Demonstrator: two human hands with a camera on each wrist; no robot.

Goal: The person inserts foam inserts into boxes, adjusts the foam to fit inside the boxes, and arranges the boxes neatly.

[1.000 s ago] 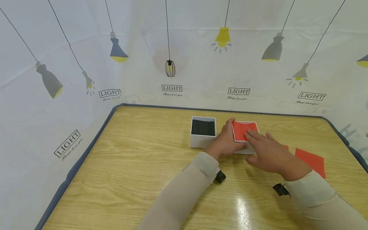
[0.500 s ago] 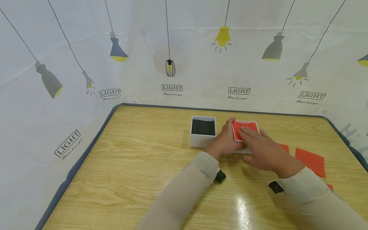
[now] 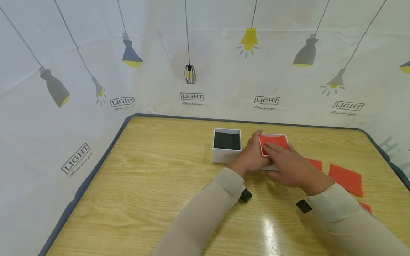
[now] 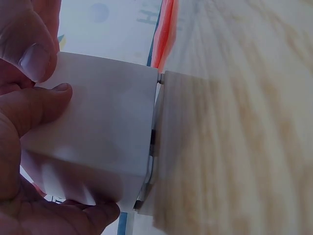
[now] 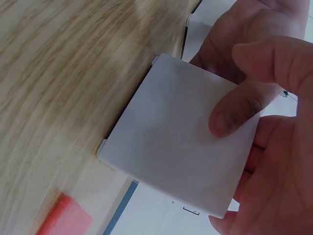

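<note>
My left hand (image 3: 251, 158) grips a small white box (image 5: 171, 127) from its left side. Its thumb lies on the near face, while its fingers wrap round the side wall, as the left wrist view shows. Inside the box, a red square sheet (image 3: 279, 139) fills the opening just below the rim. My right hand (image 3: 291, 166) rests straight fingers on that sheet from the right, its thumb held low at the near side. In the right wrist view, the left thumb presses the box's face. Small feet show under the box in the left wrist view.
A second white box (image 3: 222, 156) stands to the left, holding dark sheets (image 3: 226, 141). On the wooden table (image 3: 153, 177) to the right lie several red squares (image 3: 346, 179), one partly behind my right hand. A lamp-patterned white cloth (image 3: 221, 78) rises behind the table.
My right hand has slid left and slightly farther over the red sheet, uncovering more of the red squares on the table. My left hand keeps its grip on the box.
</note>
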